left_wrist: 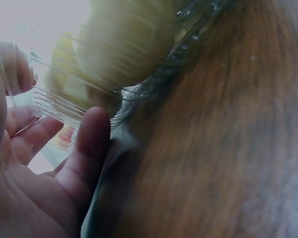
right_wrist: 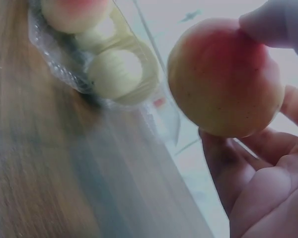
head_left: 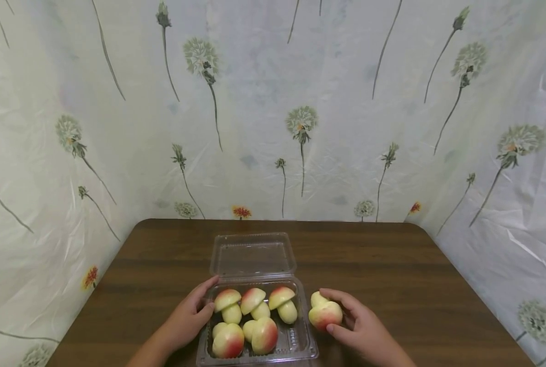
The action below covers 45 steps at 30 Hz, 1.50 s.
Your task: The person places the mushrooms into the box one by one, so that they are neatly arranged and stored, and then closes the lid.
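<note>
In the head view, a clear plastic container [head_left: 306, 340] lies open on the table. Inside are several pale-yellow, red-blushed artificial mushrooms [head_left: 264, 336], three across the back and two in front; the front right spot holds none. My left hand [head_left: 188, 313] holds the container's left side, its thumb [left_wrist: 93, 139] against the ribbed plastic wall in the left wrist view. Just right of the container, my right hand [head_left: 360, 323] grips another mushroom [head_left: 325, 313] between thumb and fingers, cap toward me and stem pointing away. Its round red-and-yellow cap [right_wrist: 223, 79] fills much of the right wrist view.
The container's hinged lid [head_left: 253, 255] lies folded back behind it. Both rest on a dark brown wooden table [head_left: 374, 260] with rounded far corners. A pale curtain [head_left: 254, 102] printed with dandelions hangs around the table's back and sides.
</note>
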Each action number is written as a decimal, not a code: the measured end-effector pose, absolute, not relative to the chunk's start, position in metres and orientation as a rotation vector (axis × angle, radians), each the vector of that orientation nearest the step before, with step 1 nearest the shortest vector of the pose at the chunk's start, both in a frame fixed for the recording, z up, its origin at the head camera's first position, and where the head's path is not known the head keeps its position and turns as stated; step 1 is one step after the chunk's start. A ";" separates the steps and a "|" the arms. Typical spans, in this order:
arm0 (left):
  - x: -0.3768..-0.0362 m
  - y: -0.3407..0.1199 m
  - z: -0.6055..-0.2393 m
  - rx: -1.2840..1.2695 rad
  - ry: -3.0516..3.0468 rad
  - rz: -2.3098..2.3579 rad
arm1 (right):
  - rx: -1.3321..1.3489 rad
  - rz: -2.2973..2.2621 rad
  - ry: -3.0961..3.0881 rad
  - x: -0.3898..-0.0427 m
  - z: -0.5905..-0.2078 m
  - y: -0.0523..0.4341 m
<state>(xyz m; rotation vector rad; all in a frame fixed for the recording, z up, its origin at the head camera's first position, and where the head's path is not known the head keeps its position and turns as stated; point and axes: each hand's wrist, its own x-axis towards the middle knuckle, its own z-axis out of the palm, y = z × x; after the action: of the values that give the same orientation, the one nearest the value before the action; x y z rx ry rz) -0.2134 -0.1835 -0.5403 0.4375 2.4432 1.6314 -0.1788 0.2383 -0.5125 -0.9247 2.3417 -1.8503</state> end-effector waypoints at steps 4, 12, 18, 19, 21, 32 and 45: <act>-0.214 -0.184 -0.540 0.442 2.432 1.634 | -1.043 -1.896 2.304 -0.178 -0.513 0.233; -0.214 -0.185 -0.539 0.441 2.432 1.627 | -1.011 -1.895 2.260 -0.176 -0.518 0.224; -0.215 -0.183 -0.540 0.448 2.445 1.628 | -1.109 -1.875 2.279 -0.177 -0.518 0.220; -0.214 -0.183 -0.540 0.445 2.447 1.628 | -1.130 -1.870 2.275 -0.177 -0.518 0.219; -0.214 -0.183 -0.540 0.431 2.450 1.627 | -1.146 -1.864 2.262 -0.177 -0.518 0.217; -0.214 -0.184 -0.542 0.405 2.461 1.604 | -1.193 -1.768 2.299 -0.177 -0.515 0.205; -0.214 -0.184 -0.542 0.453 2.432 1.627 | -1.359 -1.444 2.517 -0.182 -0.522 0.192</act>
<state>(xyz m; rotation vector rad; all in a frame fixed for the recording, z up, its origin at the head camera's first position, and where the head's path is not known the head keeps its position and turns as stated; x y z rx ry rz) -0.2138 -0.1841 -0.5421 0.4529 2.4318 1.6272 -0.1816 0.1922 -0.5224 -1.3591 2.5174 -1.4444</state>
